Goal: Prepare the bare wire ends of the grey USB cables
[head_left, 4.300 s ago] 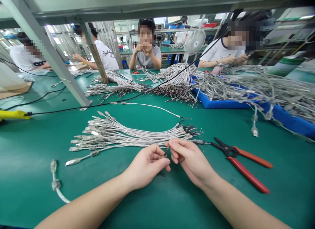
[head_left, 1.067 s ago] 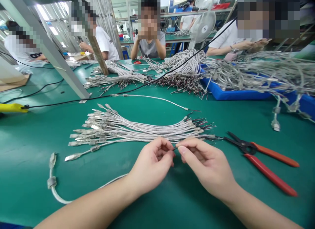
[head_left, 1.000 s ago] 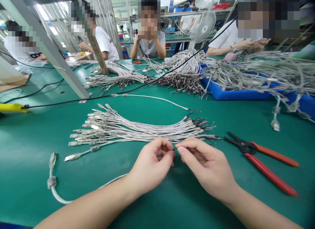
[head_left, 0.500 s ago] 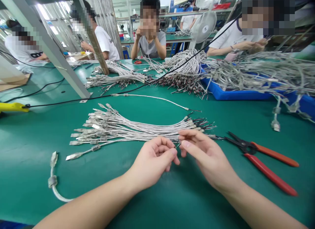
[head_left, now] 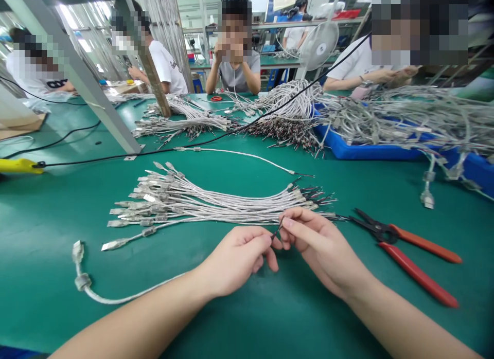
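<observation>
My left hand (head_left: 243, 253) pinches a white USB cable (head_left: 119, 300) near its stripped end. That cable runs left under my forearm to a clear USB plug and a ferrite bead on the table. Thin dark wires (head_left: 277, 229) stick out from my left fingers. The thumb and fingers of my right hand (head_left: 309, 240) are closed on the tips of these wires. Just beyond my hands lies a bundle of similar cables (head_left: 224, 199), plugs to the left and bare wire ends to the right. Pliers with red and orange handles (head_left: 419, 269) rest spread apart at right.
One single cable (head_left: 239, 153) lies behind the bundle. Blue trays (head_left: 370, 150) heaped with cables stand at back right, and more cable piles (head_left: 285, 104) at the back. A metal post (head_left: 88, 86) and a black cord (head_left: 92, 158) cross the left side. Several co-workers sit around.
My fingers have shifted on the wires, which now show more clearly between my hands. The cable's plug end has slid slightly left, exposing more of its length beside my left forearm.
</observation>
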{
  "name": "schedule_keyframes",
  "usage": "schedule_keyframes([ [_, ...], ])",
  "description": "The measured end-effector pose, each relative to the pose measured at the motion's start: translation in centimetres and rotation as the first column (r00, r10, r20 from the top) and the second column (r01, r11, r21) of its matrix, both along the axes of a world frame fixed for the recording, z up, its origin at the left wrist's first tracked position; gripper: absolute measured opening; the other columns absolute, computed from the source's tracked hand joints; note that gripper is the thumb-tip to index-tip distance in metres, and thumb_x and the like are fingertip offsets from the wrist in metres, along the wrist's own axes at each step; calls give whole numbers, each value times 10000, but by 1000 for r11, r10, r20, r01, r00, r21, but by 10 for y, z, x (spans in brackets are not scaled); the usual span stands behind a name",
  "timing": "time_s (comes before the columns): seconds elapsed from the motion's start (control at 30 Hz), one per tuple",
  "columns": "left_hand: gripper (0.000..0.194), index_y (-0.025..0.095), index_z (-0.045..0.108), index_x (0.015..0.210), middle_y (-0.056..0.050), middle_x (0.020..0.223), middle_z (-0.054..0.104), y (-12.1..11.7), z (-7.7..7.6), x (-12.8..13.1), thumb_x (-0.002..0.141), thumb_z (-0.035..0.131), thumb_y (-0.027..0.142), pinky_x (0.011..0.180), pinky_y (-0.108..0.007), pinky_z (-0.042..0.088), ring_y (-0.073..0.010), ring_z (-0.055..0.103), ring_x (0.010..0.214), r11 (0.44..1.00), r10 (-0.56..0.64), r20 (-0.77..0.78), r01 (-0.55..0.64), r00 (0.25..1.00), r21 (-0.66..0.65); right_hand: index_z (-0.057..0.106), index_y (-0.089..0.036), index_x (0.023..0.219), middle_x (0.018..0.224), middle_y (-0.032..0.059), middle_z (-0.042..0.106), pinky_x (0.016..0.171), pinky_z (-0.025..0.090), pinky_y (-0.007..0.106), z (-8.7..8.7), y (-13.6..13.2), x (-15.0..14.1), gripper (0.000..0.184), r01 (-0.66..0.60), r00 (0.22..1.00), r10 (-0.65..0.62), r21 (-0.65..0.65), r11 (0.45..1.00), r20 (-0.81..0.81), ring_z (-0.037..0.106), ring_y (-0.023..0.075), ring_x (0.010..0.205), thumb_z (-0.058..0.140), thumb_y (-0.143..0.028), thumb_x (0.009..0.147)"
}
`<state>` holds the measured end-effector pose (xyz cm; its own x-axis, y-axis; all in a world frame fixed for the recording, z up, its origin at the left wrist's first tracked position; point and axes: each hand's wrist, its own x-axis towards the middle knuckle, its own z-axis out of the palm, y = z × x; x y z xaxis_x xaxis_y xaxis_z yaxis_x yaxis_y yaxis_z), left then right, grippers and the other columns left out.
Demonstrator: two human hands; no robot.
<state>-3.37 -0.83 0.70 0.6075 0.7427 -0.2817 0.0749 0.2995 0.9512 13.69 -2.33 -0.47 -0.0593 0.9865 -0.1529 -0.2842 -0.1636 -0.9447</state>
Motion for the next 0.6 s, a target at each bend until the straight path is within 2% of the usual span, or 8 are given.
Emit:
schedule_keyframes([
  [0.13,247,130,618,865,-11,681,613,1,-3,1,916,467,319,477,-184,313,-53,392,494,995,54,-13,-53,998,86,618,-206,1010,720,-17,575,580,437,265,-3,-1,-2,250,17,999,-18,-20,1000,-51,538,137,638,731,-319,818],
  [0.3,169,134,631,889,-18,765,649,-1,-6,4,888,537,274,499,-171,372,-47,463,529,989,116,-16,-114,993,96,635,-190,910,759,9,609,612,461,287,-5,-4,-1,176,-18,999,16,44,999,39,567,150,652,711,-324,827],
  [0.47,164,132,622,908,-27,785,671,-1,-9,4,878,562,282,503,-179,403,-47,487,513,987,145,-64,-140,987,78,645,-173,785,700,15,619,583,466,268,-7,-2,-1,255,40,985,-50,66,997,163,554,134,601,720,-412,833],
  [0.6,164,138,616,926,-21,772,669,-1,-9,3,879,564,286,474,-179,383,-50,483,503,982,179,-44,-175,983,74,665,-176,790,721,20,640,546,467,255,-10,0,-1,248,45,982,-62,95,994,180,564,133,583,722,-415,828],
])
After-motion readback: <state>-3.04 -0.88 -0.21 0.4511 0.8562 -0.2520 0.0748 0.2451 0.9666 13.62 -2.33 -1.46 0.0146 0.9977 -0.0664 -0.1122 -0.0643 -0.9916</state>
